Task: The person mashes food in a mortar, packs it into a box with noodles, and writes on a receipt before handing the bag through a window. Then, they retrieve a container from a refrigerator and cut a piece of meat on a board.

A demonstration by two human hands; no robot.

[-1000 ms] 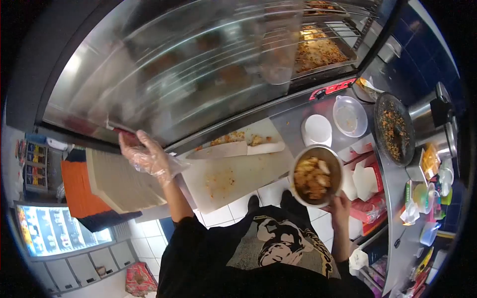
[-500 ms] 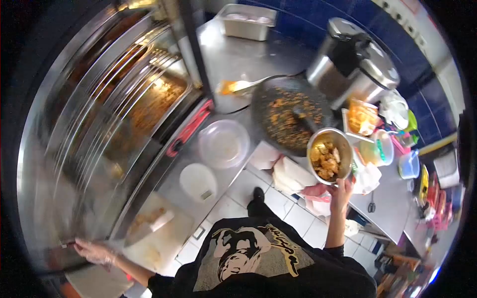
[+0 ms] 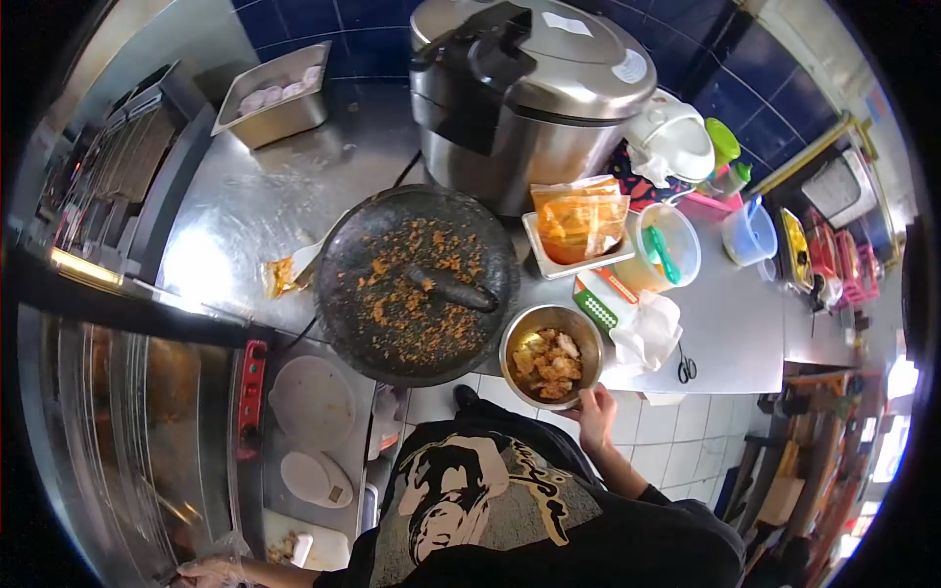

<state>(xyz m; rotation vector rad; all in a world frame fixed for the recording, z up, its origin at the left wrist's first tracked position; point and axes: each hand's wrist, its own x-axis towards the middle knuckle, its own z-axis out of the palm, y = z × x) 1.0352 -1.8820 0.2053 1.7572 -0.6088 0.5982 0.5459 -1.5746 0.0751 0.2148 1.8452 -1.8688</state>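
My right hand grips the rim of a steel bowl, which holds browned fried chicken pieces. The bowl is held at the near side of a wide black stone mortar. A stone pestle lies in the mortar among scattered orange-red bits of chili paste. My left hand, in a clear plastic glove, is at the lower left beside the glass-fronted food cabinet. Its fingers are closed on a dark handle-like piece at the cabinet's edge, partly cut off by the view.
A large steel rice cooker stands behind the mortar. Nearby are a tray of orange sauce packets, a tissue box, scissors and a spatula. At left lie a plastic bowl, a kitchen scale and a cutting board.
My view has turned rightward, so the mortar and cooker look nearer and the cabinet slips left. My right hand still holds the bowl; my left hand remains at the cabinet.
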